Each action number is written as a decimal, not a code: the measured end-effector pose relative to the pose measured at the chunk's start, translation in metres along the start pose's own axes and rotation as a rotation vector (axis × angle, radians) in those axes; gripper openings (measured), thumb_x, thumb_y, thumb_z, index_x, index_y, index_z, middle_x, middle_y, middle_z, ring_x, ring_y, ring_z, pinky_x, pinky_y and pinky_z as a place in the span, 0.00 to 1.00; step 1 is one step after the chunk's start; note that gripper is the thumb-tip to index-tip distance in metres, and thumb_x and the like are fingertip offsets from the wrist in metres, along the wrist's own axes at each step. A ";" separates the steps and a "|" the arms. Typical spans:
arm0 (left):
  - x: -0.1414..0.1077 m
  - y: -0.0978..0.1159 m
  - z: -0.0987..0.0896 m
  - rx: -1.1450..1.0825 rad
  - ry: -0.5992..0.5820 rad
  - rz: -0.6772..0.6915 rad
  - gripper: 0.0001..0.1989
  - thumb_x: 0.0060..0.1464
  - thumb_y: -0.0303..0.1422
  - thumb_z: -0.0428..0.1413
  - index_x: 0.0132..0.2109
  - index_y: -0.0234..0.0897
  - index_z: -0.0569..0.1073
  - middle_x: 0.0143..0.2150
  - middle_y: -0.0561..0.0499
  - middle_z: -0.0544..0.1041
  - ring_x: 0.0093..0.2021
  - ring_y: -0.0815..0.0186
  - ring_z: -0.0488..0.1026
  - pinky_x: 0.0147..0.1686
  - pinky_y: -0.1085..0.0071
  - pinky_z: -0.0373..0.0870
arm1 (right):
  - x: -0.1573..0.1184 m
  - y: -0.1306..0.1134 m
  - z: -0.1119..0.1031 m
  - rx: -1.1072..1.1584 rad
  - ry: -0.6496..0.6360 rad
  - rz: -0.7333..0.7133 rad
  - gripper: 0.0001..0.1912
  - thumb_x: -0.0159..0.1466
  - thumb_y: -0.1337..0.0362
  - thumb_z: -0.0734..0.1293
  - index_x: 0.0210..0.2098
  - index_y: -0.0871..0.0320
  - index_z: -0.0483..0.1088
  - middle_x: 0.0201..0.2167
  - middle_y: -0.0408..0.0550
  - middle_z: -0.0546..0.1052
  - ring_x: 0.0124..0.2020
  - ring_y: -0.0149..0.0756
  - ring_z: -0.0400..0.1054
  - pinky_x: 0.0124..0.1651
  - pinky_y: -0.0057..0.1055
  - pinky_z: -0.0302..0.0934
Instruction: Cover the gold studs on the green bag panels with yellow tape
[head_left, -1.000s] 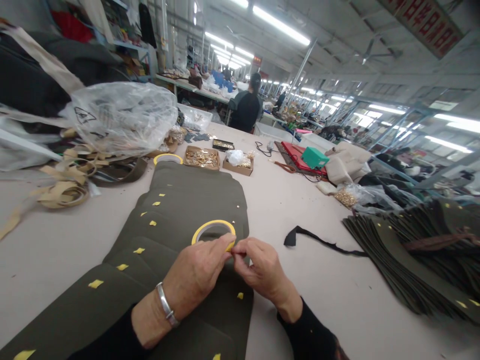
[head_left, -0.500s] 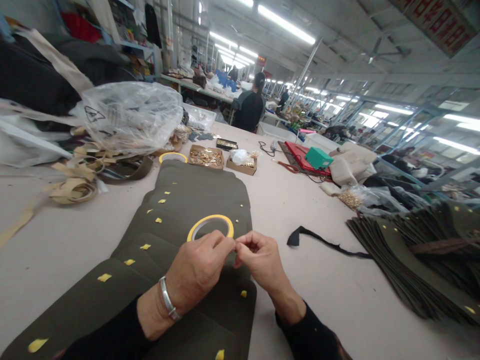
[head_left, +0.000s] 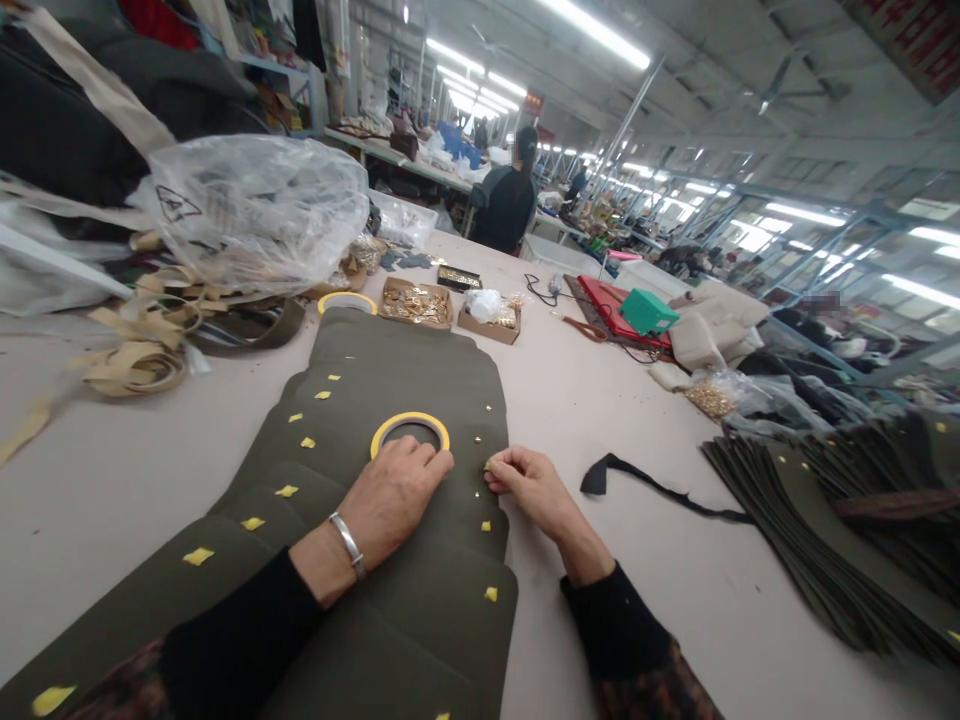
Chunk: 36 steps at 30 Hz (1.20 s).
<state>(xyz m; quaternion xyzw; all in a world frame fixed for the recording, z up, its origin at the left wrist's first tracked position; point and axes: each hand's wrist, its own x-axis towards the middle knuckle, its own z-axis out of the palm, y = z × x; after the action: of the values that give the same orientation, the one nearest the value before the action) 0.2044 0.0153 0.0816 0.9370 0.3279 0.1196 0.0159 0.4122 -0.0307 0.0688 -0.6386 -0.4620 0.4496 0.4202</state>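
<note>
The pale table [head_left: 637,610] bore overlapping olive panels [head_left: 405,365] beneath the left hand [head_left: 397,495]. Beyond both hands sat two small open boxes [head_left: 491,330]; rightward of the right hand [head_left: 532,490] lay a black strip [head_left: 652,483].

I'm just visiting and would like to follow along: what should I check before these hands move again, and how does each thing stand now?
1. Left hand at the tape roll: ok, it covers the near rim.
2. Left hand's grip firm: cannot tell, the fingertips are hidden.
3. Right hand pinching something: ok, a tiny yellow bit shows at its fingertips.
4. Hands apart: ok, there is a gap between them.
5. Shiny dots near the right edge of the dark panels in sight: ok, at least three show.
6. Far end of the panels free of other things: not ok, a box of gold-coloured parts sits close by.
</note>
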 end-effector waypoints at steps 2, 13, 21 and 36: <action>-0.005 0.000 -0.002 -0.048 -0.032 -0.002 0.09 0.65 0.29 0.45 0.40 0.37 0.69 0.34 0.49 0.72 0.36 0.60 0.66 0.38 0.64 0.63 | -0.002 -0.001 -0.004 -0.079 -0.069 -0.045 0.11 0.59 0.58 0.66 0.27 0.60 0.70 0.27 0.45 0.75 0.31 0.33 0.70 0.38 0.31 0.66; -0.022 0.003 0.002 -0.070 -0.035 -0.011 0.10 0.65 0.27 0.44 0.40 0.37 0.69 0.34 0.49 0.72 0.35 0.61 0.64 0.37 0.63 0.61 | -0.030 -0.014 0.002 -0.547 -0.125 -0.393 0.09 0.63 0.72 0.62 0.27 0.58 0.69 0.42 0.50 0.71 0.49 0.37 0.67 0.51 0.34 0.61; -0.023 0.003 0.005 -0.065 -0.027 -0.022 0.08 0.64 0.28 0.45 0.40 0.38 0.68 0.35 0.49 0.72 0.36 0.60 0.65 0.37 0.62 0.61 | -0.028 -0.010 0.009 -0.689 -0.094 -0.489 0.10 0.63 0.75 0.62 0.29 0.58 0.70 0.41 0.51 0.72 0.46 0.37 0.68 0.48 0.33 0.63; -0.020 0.002 0.002 -0.103 -0.031 -0.003 0.11 0.66 0.28 0.41 0.40 0.38 0.67 0.34 0.49 0.72 0.35 0.59 0.66 0.37 0.60 0.63 | -0.037 -0.013 -0.006 -0.930 -0.166 -0.749 0.09 0.68 0.71 0.58 0.37 0.58 0.69 0.34 0.50 0.73 0.37 0.38 0.68 0.41 0.34 0.65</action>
<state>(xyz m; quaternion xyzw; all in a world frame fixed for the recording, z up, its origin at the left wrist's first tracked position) 0.1909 0.0015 0.0759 0.9362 0.3223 0.1218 0.0694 0.4087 -0.0642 0.0897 -0.5121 -0.8348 0.0704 0.1893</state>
